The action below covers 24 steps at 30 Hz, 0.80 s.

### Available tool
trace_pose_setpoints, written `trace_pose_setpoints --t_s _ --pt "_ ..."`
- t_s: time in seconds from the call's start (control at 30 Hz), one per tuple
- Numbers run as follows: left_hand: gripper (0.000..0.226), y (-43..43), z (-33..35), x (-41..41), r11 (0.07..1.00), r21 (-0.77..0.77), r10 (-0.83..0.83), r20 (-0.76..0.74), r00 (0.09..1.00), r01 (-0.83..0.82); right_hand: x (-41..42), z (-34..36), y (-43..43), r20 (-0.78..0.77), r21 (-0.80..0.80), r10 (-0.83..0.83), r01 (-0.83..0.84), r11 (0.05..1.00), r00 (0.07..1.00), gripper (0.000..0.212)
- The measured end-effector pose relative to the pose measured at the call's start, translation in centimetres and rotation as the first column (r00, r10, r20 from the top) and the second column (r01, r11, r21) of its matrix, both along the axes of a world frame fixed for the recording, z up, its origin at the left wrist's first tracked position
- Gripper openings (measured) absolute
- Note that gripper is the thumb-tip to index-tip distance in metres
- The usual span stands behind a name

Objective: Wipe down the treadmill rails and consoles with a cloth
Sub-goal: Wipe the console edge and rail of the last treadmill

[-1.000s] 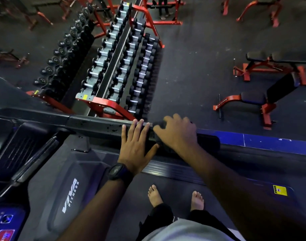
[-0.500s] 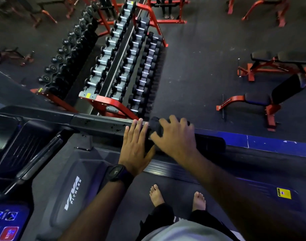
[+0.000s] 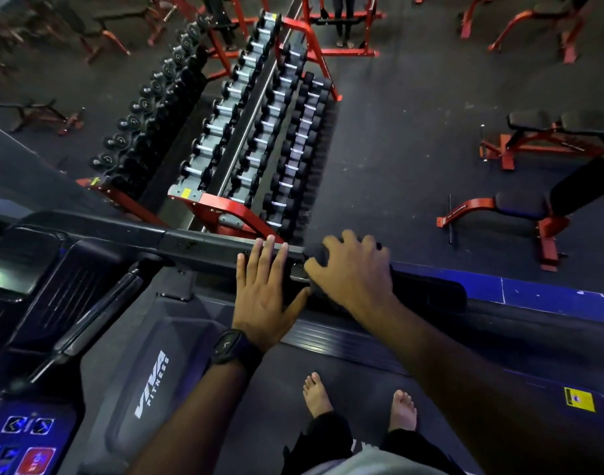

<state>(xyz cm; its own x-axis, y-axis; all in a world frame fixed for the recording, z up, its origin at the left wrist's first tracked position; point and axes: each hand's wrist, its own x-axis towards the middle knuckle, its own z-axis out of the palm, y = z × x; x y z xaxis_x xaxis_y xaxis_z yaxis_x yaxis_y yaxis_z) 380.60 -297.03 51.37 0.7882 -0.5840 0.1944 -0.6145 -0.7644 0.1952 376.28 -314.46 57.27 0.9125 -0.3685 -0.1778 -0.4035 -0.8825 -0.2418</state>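
A red dumbbell rack (image 3: pixel 225 207) is seen on the far floor (image 3: pixel 413 138), beyond the treadmill (image 3: pixel 129 337). The treadmill's black rail (image 3: pixel 204 246) is crossed by 2 hands. The left hand (image 3: pixel 263 293) is laid flat on the rail, fingers (image 3: pixel 268 255) straight, released. Just to its right, the right hand (image 3: pixel 353 272) is curled over a dark cloth (image 3: pixel 315 254), which is pressed against the rail. A black watch (image 3: pixel 230 346) is worn on the left wrist.
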Motion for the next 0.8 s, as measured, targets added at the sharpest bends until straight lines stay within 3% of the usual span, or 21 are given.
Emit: trace_pose_setpoints --t_s 0.07,0.13,0.27,0.3,0.37,0.43,0.5,0.6,0.73,0.8 --pt "0.084 0.3 0.0 0.4 1.000 -0.002 0.012 -0.009 1.000 -0.012 -1.9 -0.5 1.6 0.066 -0.144 0.032 -0.023 0.989 0.997 0.064" --pt "0.085 0.4 -0.1 0.8 1.000 0.007 0.011 -0.019 1.000 -0.011 -2.0 -0.5 1.9 0.094 -0.168 0.061 -0.045 0.985 0.994 0.065" --pt "0.083 0.6 -0.1 0.7 0.999 0.035 0.000 -0.027 1.000 0.001 1.8 0.3 0.2 -0.078 0.117 0.012 -0.002 0.993 0.997 0.059" --pt "0.083 0.7 -0.1 0.7 0.999 0.033 0.000 -0.029 1.000 0.001 1.6 0.3 0.6 -0.061 0.098 0.003 0.003 0.995 0.998 0.059" --pt "0.083 0.8 -0.2 0.8 1.000 0.023 -0.006 -0.026 1.000 0.007 -0.4 -0.4 1.9 0.067 -0.109 0.026 -0.019 0.994 0.997 0.062" --pt "0.083 0.9 -0.2 1.0 1.000 0.009 -0.021 -0.022 1.000 0.021 -2.2 -0.7 3.3 0.083 -0.216 0.077 -0.058 0.975 0.994 0.065" --pt "0.081 0.9 -0.2 1.1 1.000 -0.006 -0.031 -0.020 0.999 0.030 -0.6 -0.2 2.7 0.075 -0.116 0.085 -0.076 0.990 0.994 0.062" --pt "0.082 1.0 0.0 1.3 0.999 0.003 -0.039 -0.014 0.999 0.039 3.4 0.4 1.2 -0.074 0.135 0.016 -0.006 0.991 0.997 0.060" --pt "0.087 1.5 -0.1 1.7 0.998 -0.013 -0.064 -0.033 0.997 0.063 0.2 -0.5 4.3 0.080 -0.161 0.020 -0.007 0.987 0.997 0.060" --pt "0.087 1.8 -0.3 1.8 0.998 -0.009 -0.065 -0.038 0.997 0.065 -0.7 -0.7 4.8 0.086 -0.198 0.070 -0.052 0.979 0.994 0.059"
